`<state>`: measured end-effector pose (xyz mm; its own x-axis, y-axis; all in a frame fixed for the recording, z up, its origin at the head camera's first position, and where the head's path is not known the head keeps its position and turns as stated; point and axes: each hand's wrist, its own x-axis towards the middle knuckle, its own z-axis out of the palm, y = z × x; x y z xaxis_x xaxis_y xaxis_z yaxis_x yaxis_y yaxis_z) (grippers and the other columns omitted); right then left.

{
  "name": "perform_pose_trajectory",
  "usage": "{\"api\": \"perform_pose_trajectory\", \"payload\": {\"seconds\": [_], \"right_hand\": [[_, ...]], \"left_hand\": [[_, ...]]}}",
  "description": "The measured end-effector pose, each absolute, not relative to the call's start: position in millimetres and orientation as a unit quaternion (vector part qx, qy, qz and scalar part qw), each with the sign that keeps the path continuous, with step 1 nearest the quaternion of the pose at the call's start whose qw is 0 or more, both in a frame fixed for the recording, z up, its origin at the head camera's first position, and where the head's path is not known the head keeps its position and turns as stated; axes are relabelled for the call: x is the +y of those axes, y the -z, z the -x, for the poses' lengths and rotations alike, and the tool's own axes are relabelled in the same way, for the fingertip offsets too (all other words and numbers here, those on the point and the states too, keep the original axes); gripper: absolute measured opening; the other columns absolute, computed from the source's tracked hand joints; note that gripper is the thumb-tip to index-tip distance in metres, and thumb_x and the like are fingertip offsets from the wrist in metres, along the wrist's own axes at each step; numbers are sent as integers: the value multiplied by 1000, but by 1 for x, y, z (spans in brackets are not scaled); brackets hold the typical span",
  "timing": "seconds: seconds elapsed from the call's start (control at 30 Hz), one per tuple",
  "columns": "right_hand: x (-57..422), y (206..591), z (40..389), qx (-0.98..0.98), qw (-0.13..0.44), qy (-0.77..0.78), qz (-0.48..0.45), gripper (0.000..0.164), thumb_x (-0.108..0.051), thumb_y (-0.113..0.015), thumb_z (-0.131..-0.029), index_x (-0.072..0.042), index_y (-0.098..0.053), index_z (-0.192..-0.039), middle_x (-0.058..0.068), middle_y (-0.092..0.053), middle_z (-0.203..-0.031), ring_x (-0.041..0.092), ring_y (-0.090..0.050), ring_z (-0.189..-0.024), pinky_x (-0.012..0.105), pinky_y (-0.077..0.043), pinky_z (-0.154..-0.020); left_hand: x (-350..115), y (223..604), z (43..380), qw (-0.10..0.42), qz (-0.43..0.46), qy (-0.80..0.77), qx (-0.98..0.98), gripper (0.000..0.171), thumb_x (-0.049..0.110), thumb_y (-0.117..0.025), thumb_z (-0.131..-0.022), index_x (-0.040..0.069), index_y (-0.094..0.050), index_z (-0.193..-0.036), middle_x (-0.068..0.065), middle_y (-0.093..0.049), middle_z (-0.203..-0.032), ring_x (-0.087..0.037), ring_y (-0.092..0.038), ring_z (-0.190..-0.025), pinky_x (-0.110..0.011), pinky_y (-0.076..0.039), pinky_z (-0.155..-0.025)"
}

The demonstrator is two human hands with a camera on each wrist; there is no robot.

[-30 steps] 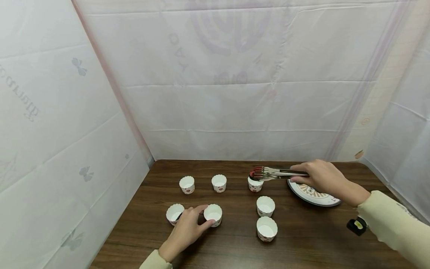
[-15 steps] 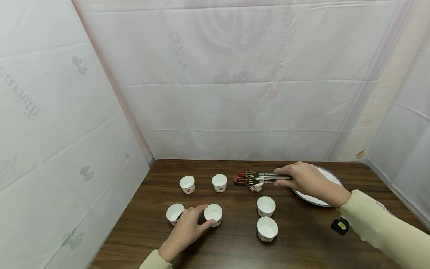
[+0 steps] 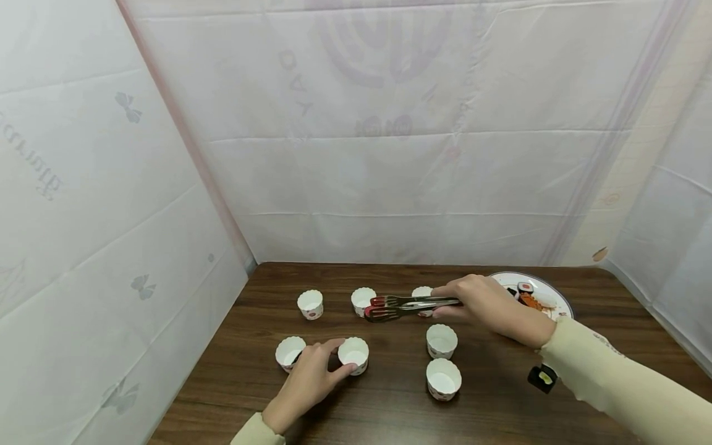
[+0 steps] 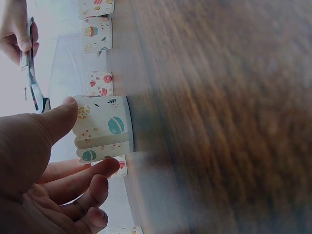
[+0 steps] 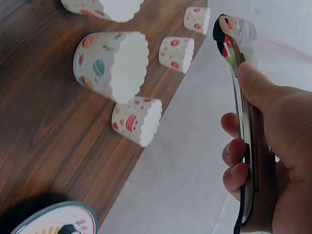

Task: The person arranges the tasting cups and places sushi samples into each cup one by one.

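Our left hand (image 3: pixel 311 374) holds a paper cup (image 3: pixel 353 353) between thumb and fingers, in from the table's (image 3: pixel 384 411) left edge; best keep it steady. Our right hand (image 3: pixel 492 308) grips tongs (image 5: pixel 259 146) with a dark-rimmed piece (image 5: pixel 220 35) at their tips: we should squeeze evenly and clear the far-edge cups (image 3: pixel 310 305), the plate (image 3: pixel 558 293) sitting towards the far right corner.

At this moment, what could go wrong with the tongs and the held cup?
The small black-edged piece held by the shiny metal tongs might slip if the right hand's grip loosens. The left hand's grip pinches a white, scalloped, patterned paper cup; squeezing harder could perhaps dent it.
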<state>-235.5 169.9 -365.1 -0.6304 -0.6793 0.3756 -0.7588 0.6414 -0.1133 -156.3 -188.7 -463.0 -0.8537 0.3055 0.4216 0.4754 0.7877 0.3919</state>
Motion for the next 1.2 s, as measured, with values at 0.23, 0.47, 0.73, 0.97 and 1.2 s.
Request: {"api": "perform_pose_trajectory", "payload": {"seconds": [0.23,0.47,0.73,0.97,1.2], "right_hand": [[155,368,229,-883,154,-126,-425,33,-42,-77,-91,-21,-79,-116,-6,-77,-106,12,-74,-89,36,-58,-65],[143,374,227,-869,153,-118,-455,34,-41,-77,-91,-19,-79,-117,-5,-77,-107,13,-73,-86,36,-58,-65],[133,381,227,-850,174,-100,-487,23,-39,-81,-87,-23,-76,-103,-13,-70,-86,4,-63,-66,29,-50,-52],[126,383,225,-857,149,-94,-485,28,-41,-78,-89,-22,-77,-110,-10,-74,-97,4,-65,-69,29,-51,-53],[122,384,225,-856,142,-95,-487,29,-40,-78,-90,-21,-78,-112,-8,-76,-101,4,-66,-70,29,-52,-54]], "left_hand": [[-189,462,156,170,206,246,-932,49,33,-86,-84,-1,-73,-116,-11,-77,-100,-23,-73,-90,-40,-57,-77],[-189,462,156,167,200,244,-934,49,33,-87,-83,0,-73,-116,-9,-77,-97,-22,-72,-87,-39,-56,-76],[-189,462,158,163,199,245,-935,48,34,-86,-84,3,-73,-118,-7,-77,-97,-21,-72,-88,-40,-57,-77],[-189,463,160,163,201,245,-934,46,31,-87,-84,3,-73,-117,-4,-77,-95,-21,-72,-86,-39,-56,-75],[-190,464,160,161,199,241,-936,48,32,-86,-85,1,-72,-119,-9,-77,-102,-23,-73,-90,-40,-57,-78]]}}
